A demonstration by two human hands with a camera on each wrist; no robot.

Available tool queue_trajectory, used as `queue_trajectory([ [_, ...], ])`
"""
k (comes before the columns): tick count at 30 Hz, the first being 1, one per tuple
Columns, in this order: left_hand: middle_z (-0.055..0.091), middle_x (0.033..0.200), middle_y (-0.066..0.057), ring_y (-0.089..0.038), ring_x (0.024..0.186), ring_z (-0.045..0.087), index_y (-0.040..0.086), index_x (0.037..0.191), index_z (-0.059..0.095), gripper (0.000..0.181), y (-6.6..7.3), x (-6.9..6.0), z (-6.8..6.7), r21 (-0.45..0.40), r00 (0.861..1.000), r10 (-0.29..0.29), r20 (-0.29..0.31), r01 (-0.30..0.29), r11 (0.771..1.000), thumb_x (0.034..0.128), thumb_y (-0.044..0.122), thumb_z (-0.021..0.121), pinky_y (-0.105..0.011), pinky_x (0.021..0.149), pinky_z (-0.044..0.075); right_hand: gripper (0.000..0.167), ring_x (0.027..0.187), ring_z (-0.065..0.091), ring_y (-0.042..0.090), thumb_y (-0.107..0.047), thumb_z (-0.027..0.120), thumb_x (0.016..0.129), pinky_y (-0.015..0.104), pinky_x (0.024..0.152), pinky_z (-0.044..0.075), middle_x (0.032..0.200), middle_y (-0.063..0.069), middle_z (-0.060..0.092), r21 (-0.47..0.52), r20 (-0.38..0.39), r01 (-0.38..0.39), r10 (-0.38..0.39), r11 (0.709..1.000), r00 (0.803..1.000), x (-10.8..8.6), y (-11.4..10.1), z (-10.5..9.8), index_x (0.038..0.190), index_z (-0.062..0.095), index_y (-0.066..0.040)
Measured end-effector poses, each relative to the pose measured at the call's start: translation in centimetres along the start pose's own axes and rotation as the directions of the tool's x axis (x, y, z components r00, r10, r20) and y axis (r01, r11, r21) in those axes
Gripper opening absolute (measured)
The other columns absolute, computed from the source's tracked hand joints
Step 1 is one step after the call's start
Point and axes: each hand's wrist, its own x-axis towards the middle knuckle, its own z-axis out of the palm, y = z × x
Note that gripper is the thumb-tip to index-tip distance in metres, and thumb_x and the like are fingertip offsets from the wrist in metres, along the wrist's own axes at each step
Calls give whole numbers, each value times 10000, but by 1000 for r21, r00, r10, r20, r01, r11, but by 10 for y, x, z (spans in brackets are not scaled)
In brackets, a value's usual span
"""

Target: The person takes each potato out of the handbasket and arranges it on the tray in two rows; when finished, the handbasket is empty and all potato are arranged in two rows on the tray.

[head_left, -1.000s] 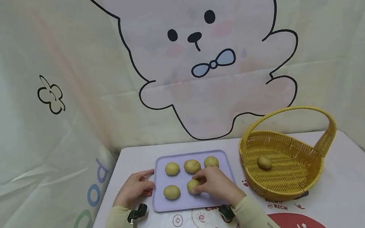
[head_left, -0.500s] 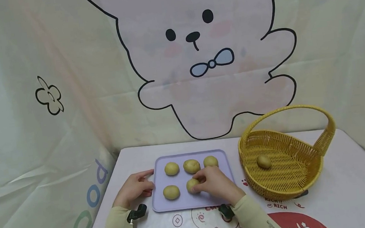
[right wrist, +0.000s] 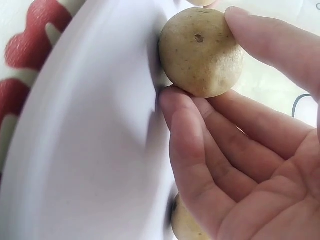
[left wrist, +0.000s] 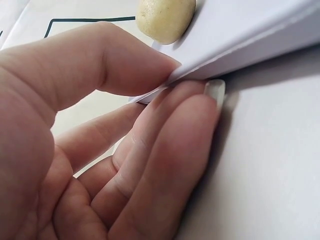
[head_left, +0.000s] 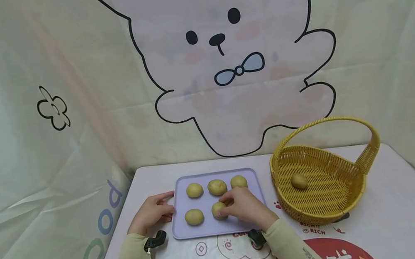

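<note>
My right hand (head_left: pixel 245 205) holds a small round potato (right wrist: pixel 202 52) between thumb and fingertips, low over the lilac tray (head_left: pixel 202 231). In the right wrist view the potato sits right against the tray's surface. My left hand (head_left: pixel 154 213) is at the tray's left edge. Its thumb and fingers pinch the rim, as the left wrist view shows. Other potatoes lie on the tray: one at front left (head_left: pixel 194 217), and a back row with a left one (head_left: pixel 194 190), a middle one (head_left: pixel 217 187) and a right one (head_left: pixel 238 182), partly hidden behind my right hand.
A yellow woven basket (head_left: pixel 335 207) with a tall arched handle stands to the right of the tray, one potato (head_left: pixel 299 181) inside it. A printed cloth (head_left: pixel 227 254) covers the table. Behind hangs a curtain (head_left: pixel 265 107) with a cartoon bear.
Both hands stay in place on the tray rim and the potato. Only the head view has shifted slightly.
</note>
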Motion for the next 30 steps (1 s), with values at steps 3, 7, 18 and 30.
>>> queue_trajectory([
  [3,652,802,-42,-164,687,675,115,1516,638,704,2,0,0,-4,1000,3,6,-3,1000,839,105,831,-292,655,619,424,969,711,126,-303,923,829,396,891,605,1053,3,808,3,1,-9,9,1000,1000,-1,-1,-1,1170,826,-70],
  [7,646,781,-38,-168,669,673,107,1514,638,702,4,1,-1,1,1000,15,10,-15,1000,839,108,832,-289,653,612,420,960,703,123,-302,926,825,395,889,603,1051,5,804,1,-6,-21,21,1000,1000,-2,-2,-2,1162,826,-72],
  [18,650,801,-50,-177,703,675,115,1524,629,702,6,-2,-2,2,1000,3,12,-3,1000,850,119,827,-281,673,614,462,993,714,149,-302,930,827,433,922,608,1077,25,807,-5,-1,-46,46,999,999,-5,-5,-5,1196,809,-53],
  [30,646,782,-35,-162,663,665,94,1532,616,713,3,-2,-1,-15,1000,9,18,-9,1000,848,99,817,-273,657,606,458,990,725,165,-320,901,851,409,899,606,1039,33,803,-28,-31,-32,31,999,999,-14,-11,-13,1194,809,-31],
])
